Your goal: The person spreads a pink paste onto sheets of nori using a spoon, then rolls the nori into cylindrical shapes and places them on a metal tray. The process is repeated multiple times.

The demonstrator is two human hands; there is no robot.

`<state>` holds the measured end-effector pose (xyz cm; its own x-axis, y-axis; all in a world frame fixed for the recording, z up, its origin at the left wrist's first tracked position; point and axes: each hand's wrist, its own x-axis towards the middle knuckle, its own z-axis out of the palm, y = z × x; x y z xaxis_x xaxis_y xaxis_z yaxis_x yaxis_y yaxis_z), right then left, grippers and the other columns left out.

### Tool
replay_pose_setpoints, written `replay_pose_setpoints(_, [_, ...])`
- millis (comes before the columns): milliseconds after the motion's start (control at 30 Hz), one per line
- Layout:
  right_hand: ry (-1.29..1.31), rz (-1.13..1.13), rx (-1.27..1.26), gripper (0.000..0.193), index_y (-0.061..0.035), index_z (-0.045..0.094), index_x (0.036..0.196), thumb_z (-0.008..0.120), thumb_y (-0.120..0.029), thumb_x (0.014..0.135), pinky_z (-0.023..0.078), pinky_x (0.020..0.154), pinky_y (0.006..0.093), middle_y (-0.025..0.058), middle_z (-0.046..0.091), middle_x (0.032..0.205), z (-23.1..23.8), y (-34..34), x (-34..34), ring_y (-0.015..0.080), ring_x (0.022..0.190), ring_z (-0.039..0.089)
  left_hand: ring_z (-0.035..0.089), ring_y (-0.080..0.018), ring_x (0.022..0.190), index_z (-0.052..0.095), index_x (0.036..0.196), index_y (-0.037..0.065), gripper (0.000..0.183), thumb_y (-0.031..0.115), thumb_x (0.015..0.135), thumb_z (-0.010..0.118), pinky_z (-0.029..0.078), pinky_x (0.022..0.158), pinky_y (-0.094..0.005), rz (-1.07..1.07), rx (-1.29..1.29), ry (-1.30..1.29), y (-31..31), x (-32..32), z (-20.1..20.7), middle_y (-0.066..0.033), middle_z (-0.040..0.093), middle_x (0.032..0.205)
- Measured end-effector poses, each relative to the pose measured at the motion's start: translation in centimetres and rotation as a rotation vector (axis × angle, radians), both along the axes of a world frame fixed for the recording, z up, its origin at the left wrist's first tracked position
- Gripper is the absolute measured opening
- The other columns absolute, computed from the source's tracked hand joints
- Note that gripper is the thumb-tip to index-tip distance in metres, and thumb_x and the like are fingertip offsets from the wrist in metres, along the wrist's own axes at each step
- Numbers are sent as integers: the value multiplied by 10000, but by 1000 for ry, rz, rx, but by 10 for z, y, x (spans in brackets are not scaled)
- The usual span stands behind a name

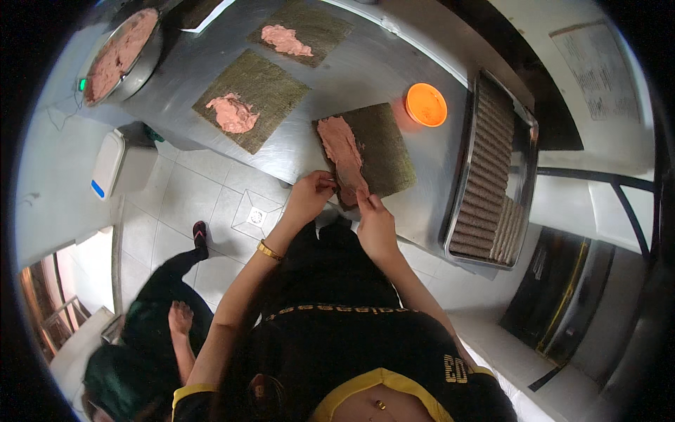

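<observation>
In front of me on the steel table lies a dark green seaweed sheet (389, 151) with a long strip of pink paste (339, 141) along its left side. At its near left edge, my left hand (313, 193) is closed, its fingertips pinching the sheet's edge. My right hand (376, 224) is closed too, its fingertips at the near end of the paste. A greyish patch shows there, and whatever the right fingers hold is too small to make out. Two more seaweed sheets, one nearer (271, 98) and one farther (320, 32), each carry a lump of pink paste.
A metal bowl of pink paste (123, 53) stands at the far left. An orange round tub (426, 105) sits right of my sheet. Along the right edge, a metal tray (457, 176) holds rows of brownish rolls (485, 155). Another person (151, 316) is at the lower left.
</observation>
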<state>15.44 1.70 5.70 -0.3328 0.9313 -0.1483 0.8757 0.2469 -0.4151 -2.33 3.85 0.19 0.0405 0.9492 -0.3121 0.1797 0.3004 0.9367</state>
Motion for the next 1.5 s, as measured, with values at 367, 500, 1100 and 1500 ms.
replay_pose_setpoints(367, [-2, 451, 43, 367, -94, 654, 1123, 545, 10, 787, 473, 654, 378, 110, 554, 833, 53, 77, 71, 282, 749, 585, 689, -220, 813, 600, 1026, -60, 272, 29, 770, 623, 538, 729, -306, 77, 65, 54, -9, 11, -5, -155, 694, 886])
replay_pose_setpoints(500, [-58, 599, 111, 371, -110, 665, 1102, 538, -36, 760, 489, 754, 379, 76, 582, 857, 35, 99, 71, 271, 858, 593, 692, -214, 768, 630, 954, -46, 216, 23, 749, 634, 542, 701, -302, 128, 74, 131, -11, 23, 1, -145, 695, 827])
replay_pose_setpoints(1100, [0, 618, 380, 357, -184, 670, 1079, 509, -62, 784, 505, 717, 409, 64, 598, 873, -9, 199, 19, 265, 861, 622, 648, -103, 812, 619, 1026, -31, 279, -54, 752, 667, 529, 745, -240, 170, -22, 201, -15, 37, 11, -59, 675, 878])
replay_pose_setpoints(1500, [-46, 675, 326, 308, -155, 696, 1021, 530, -79, 772, 499, 710, 400, 60, 586, 829, 2, 183, 22, 250, 859, 617, 626, -182, 978, 371, 1310, -81, 510, -68, 828, 536, 497, 853, -260, 481, 147, -112, 22, 23, -13, -166, 614, 1114])
